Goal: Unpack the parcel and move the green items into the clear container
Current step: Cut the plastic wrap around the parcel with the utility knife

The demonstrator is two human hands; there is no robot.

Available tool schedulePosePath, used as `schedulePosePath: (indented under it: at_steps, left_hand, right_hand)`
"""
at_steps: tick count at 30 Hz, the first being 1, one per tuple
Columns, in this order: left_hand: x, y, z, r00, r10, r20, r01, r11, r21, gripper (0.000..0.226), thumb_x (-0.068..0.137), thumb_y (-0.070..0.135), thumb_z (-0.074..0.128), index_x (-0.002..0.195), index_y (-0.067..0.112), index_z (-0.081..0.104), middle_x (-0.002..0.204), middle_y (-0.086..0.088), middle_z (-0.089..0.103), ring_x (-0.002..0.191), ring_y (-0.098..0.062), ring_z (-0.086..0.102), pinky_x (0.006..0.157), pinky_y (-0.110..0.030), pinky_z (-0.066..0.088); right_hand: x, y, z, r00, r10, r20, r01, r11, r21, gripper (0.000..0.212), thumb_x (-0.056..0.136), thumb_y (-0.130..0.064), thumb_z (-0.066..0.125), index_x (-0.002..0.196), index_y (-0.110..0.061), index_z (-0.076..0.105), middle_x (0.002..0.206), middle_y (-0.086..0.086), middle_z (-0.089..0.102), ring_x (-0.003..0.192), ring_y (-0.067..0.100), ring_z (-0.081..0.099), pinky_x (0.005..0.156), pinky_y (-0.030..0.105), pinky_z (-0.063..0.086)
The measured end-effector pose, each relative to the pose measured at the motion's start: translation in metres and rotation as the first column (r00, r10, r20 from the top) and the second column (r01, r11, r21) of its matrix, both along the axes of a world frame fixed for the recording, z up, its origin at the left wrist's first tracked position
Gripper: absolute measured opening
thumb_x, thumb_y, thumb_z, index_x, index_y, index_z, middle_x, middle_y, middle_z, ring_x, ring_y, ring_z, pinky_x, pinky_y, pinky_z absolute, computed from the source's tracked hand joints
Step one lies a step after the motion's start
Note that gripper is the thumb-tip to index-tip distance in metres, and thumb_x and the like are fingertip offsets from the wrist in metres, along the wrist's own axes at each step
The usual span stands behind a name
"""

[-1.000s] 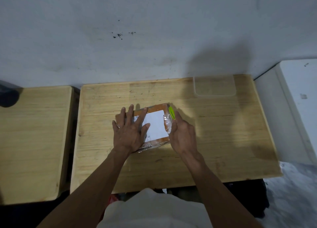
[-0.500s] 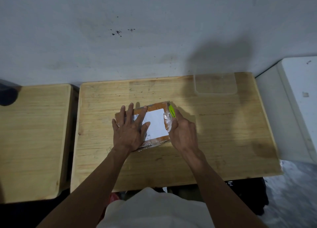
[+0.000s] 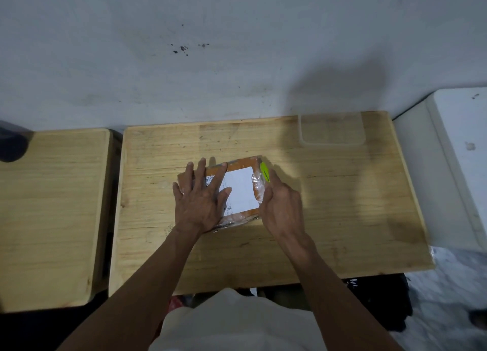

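Centrally, orange parcel (image 3: 238,189) long axis near-far, left hand (image 3: 201,200) flat atop, right hand (image 3: 280,205) gripping its right edge with a green tool (image 3: 264,172), clear container (image 3: 332,130) far right on wooden table (image 3: 342,205).

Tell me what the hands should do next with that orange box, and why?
Probably peel the clear tape off the parcel. It is still sealed, the left hand lies flat on top holding it down, and the right hand sits at its taped right edge by a green sticker. The clear container waits empty.
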State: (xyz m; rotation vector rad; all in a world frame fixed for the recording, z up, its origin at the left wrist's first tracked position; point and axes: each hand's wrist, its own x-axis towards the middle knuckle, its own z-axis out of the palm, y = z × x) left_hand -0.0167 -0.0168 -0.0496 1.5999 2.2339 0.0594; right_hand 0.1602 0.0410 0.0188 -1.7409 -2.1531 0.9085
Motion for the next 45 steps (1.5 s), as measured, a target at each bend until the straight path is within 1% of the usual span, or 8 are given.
schedulePosePath:
  at_steps: [4,9,14,21,26,33,35,45]
  left_hand:
    - [-0.001,0.000,-0.001,1.000,-0.004,-0.005,0.004,1.000,0.001,0.063,0.098,0.066,0.013,0.158,0.047,0.007,0.171,-0.003,-0.003,0.156,-0.034,-0.008,0.116,-0.071,0.014]
    - [0.000,0.000,-0.001,1.000,-0.002,-0.003,0.002,1.000,0.010,0.063,0.098,0.066,0.015,0.158,0.046,0.009,0.171,-0.004,-0.001,0.156,-0.035,-0.006,0.116,-0.072,0.014]
    - [-0.001,-0.001,-0.003,1.000,-0.002,-0.001,0.002,1.000,0.023,0.062,0.099,0.065,0.017,0.158,0.046,0.010,0.171,-0.004,0.001,0.156,-0.035,-0.005,0.114,-0.072,0.016]
    - [0.000,0.000,-0.001,1.000,-0.002,-0.009,0.002,1.000,-0.002,0.065,0.098,0.066,0.013,0.159,0.046,0.007,0.171,-0.003,-0.004,0.156,-0.034,-0.009,0.116,-0.071,0.014]
    - [0.000,0.001,-0.001,1.000,0.005,0.004,-0.005,1.000,-0.007,0.066,0.096,0.068,0.010,0.159,0.046,0.006,0.171,-0.002,-0.006,0.156,-0.033,-0.011,0.116,-0.071,0.012]
    - [-0.001,-0.001,-0.005,1.000,-0.003,-0.012,0.003,1.000,0.017,0.063,0.099,0.066,0.014,0.158,0.046,0.006,0.171,-0.004,-0.002,0.156,-0.034,-0.009,0.116,-0.072,0.015]
    - [-0.001,0.000,-0.005,1.000,-0.003,-0.009,0.003,1.000,0.014,0.063,0.099,0.065,0.014,0.158,0.047,0.006,0.171,-0.004,-0.002,0.156,-0.034,-0.009,0.115,-0.072,0.014]
    - [0.000,0.001,-0.004,1.000,0.010,0.009,-0.010,1.000,0.001,0.063,0.098,0.066,0.014,0.158,0.047,0.005,0.171,-0.002,-0.006,0.156,-0.033,-0.012,0.116,-0.071,0.012]
  right_hand:
    - [-0.001,0.001,0.000,0.999,0.018,0.033,-0.018,1.000,-0.004,0.059,0.091,-0.003,0.055,0.147,-0.013,0.037,0.085,0.015,0.067,0.076,0.028,0.064,0.062,0.026,0.040]
    - [-0.002,-0.001,0.000,0.999,0.013,0.052,-0.013,1.000,-0.001,0.061,0.092,-0.004,0.056,0.148,-0.014,0.034,0.086,0.014,0.066,0.076,0.027,0.063,0.062,0.026,0.040]
    - [-0.005,-0.002,-0.004,0.992,0.019,0.121,-0.019,1.000,0.005,0.067,0.089,-0.006,0.059,0.149,-0.016,0.031,0.087,0.012,0.066,0.076,0.027,0.066,0.062,0.030,0.048]
    - [-0.005,-0.011,0.003,0.979,0.025,0.200,-0.022,1.000,-0.018,0.066,0.091,-0.006,0.053,0.150,-0.014,0.027,0.097,0.014,0.066,0.083,0.028,0.066,0.062,0.028,0.039]
    - [-0.004,-0.015,0.000,0.972,0.039,0.232,-0.041,0.999,0.003,0.066,0.091,-0.005,0.052,0.151,-0.013,0.026,0.098,0.015,0.065,0.081,0.029,0.066,0.061,0.029,0.041]
    - [0.004,-0.009,-0.001,0.987,0.032,0.159,-0.033,0.999,0.001,0.059,0.093,-0.007,0.050,0.149,-0.016,0.032,0.084,0.013,0.066,0.070,0.027,0.064,0.059,0.030,0.045]
    - [0.003,-0.007,-0.001,0.989,0.033,0.142,-0.032,0.999,-0.008,0.059,0.093,-0.005,0.050,0.148,-0.015,0.034,0.083,0.014,0.065,0.070,0.027,0.063,0.059,0.028,0.041]
    - [-0.003,-0.007,0.000,0.973,0.045,0.225,-0.037,0.999,-0.040,0.063,0.091,-0.005,0.049,0.149,-0.015,0.029,0.095,0.013,0.066,0.080,0.030,0.066,0.062,0.029,0.040]
